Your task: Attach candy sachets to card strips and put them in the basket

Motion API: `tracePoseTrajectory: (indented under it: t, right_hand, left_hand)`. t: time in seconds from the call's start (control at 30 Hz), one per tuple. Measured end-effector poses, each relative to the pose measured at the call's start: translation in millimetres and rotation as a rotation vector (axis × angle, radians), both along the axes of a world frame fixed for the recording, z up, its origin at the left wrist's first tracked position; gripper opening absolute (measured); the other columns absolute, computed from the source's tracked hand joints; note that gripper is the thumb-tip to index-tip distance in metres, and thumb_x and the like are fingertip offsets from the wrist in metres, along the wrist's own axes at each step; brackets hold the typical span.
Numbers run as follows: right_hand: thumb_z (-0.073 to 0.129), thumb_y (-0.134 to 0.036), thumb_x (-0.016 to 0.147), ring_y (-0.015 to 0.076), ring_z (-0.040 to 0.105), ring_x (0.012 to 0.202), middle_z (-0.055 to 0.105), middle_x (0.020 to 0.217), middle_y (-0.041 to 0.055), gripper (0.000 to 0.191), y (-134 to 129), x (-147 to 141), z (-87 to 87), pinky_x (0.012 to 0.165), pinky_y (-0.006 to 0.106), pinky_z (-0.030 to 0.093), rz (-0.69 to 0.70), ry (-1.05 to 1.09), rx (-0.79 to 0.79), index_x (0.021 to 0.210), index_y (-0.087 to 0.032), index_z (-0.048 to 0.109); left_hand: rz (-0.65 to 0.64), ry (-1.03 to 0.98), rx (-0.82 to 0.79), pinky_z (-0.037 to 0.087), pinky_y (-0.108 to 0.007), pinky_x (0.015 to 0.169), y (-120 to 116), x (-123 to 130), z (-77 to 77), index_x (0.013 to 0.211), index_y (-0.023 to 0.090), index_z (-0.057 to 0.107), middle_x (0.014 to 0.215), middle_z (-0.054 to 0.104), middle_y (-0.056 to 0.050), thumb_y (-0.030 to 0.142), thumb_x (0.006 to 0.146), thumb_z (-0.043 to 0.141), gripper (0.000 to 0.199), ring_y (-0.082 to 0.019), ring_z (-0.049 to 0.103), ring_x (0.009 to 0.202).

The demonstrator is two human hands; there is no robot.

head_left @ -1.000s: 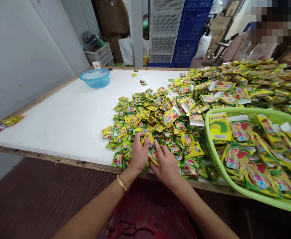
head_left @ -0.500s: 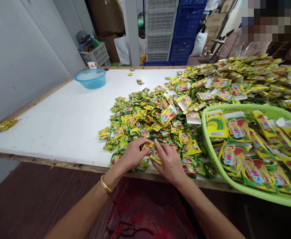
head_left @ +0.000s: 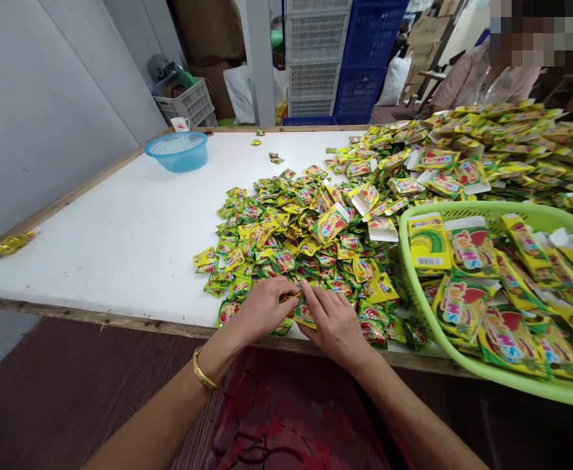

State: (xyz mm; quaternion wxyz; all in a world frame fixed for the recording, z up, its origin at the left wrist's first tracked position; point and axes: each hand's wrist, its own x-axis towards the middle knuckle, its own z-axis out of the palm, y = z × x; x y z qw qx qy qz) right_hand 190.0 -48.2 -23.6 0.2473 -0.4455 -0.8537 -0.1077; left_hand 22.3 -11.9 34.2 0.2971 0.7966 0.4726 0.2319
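At the near edge of the table, my right hand (head_left: pixel 335 321) is closed around a small yellow-green cardboard box (head_left: pixel 305 313) and covers much of it. My left hand (head_left: pixel 267 304) meets it at the box's left end, thumb and fingers pinched on a small yellow sachet that is nearly hidden. Whether the sachet is inside the box's opening I cannot tell. A heap of shiny green and yellow sachets (head_left: pixel 271 225) spreads just beyond both hands. Among them lies an open box (head_left: pixel 331 223) with its white flap showing.
To the right stands a lime-green basket (head_left: pixel 406 261) holding several printed boxes. Behind it rises a large pile of flat boxes (head_left: pixel 502 140), with a person (head_left: pixel 489 81) beyond. A blue basket (head_left: pixel 179 153) and a cup (head_left: pixel 181 124) stand at the far left of the white table (head_left: pixel 115 228).
My left fingers have closed in against the box's end, and the yellow sachet that showed between my hands is now mostly hidden. My right hand keeps its hold on the box.
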Motion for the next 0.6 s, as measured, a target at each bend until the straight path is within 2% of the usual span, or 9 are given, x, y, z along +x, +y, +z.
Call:
tracePoseTrajectory:
  t: [0.07,0.13,0.23,0.33,0.43,0.53,0.6]
  right_hand:
    - [0.045,-0.039,0.089,0.0253,0.053,0.095,0.059,0.114,0.0159,0.067,-1.7,-0.4,-0.6,0.078,0.039,0.041,-0.006,-0.017,0.002,0.144,-0.008,0.024]
    - [0.046,-0.038,0.089,0.0256,0.053,0.094,0.059,0.114,0.0159,0.067,-2.9,-0.1,-0.2,0.078,0.039,0.04,-0.017,-0.014,0.016,0.144,-0.007,0.024]
    - [0.047,-0.038,0.088,0.0258,0.053,0.096,0.06,0.111,0.016,0.068,-4.3,0.2,1.5,0.078,0.038,0.04,-0.03,0.016,0.035,0.143,-0.006,0.024]
    - [0.047,-0.036,0.088,0.0255,0.053,0.095,0.06,0.114,0.0157,0.066,-5.6,-1.9,1.6,0.079,0.039,0.04,-0.028,-0.004,0.026,0.143,-0.007,0.024]
    - [0.047,-0.035,0.088,0.0253,0.053,0.093,0.06,0.114,0.0157,0.065,-6.1,-3.7,-1.0,0.079,0.039,0.039,-0.049,-0.013,0.034,0.143,-0.008,0.025]
    - [0.048,-0.035,0.088,0.0246,0.054,0.093,0.06,0.112,0.0155,0.066,-5.3,-2.6,-3.8,0.078,0.038,0.039,-0.078,0.023,0.043,0.143,-0.007,0.025]
    - [0.048,-0.036,0.088,0.0245,0.054,0.094,0.06,0.112,0.0152,0.066,-4.5,-1.9,-4.6,0.077,0.037,0.039,-0.095,0.043,0.049,0.143,-0.007,0.024]
  left_hand:
    - [-0.05,0.004,-0.033,0.042,-0.026,0.066,2.8,-2.4,2.5,0.061,0.019,0.065,0.063,0.06,-0.001,0.017,0.076,0.051,0.021,-0.016,0.054,0.065]
    - [-0.076,-0.079,-0.115,0.042,-0.025,0.066,4.7,-5.9,2.7,0.066,0.019,0.066,0.065,0.061,-0.001,0.02,0.077,0.051,0.019,-0.015,0.055,0.066]
    - [0.064,-0.259,-0.228,0.042,-0.022,0.059,3.8,-9.3,-1.6,0.083,0.018,0.066,0.068,0.061,0.002,0.022,0.071,0.059,0.014,-0.013,0.054,0.063]
    - [0.223,-0.258,-0.183,0.04,-0.021,0.054,-0.8,-5.1,-8.1,0.079,0.019,0.063,0.062,0.057,0.004,0.017,0.064,0.062,0.015,-0.012,0.05,0.057]
    - [0.213,-0.193,-0.116,0.042,-0.022,0.058,-5.2,2.9,-11.2,0.075,0.019,0.064,0.063,0.06,0.003,0.014,0.067,0.058,0.012,-0.012,0.053,0.059]
    - [0.163,-0.3,-0.179,0.047,-0.023,0.066,-7.6,5.5,-9.4,0.087,0.02,0.066,0.077,0.069,0.0,0.016,0.072,0.053,0.02,-0.014,0.062,0.07]
    - [0.189,-0.341,-0.212,0.049,-0.024,0.07,-9.0,3.5,-6.6,0.089,0.02,0.066,0.082,0.071,-0.001,0.019,0.073,0.054,0.02,-0.015,0.065,0.076]
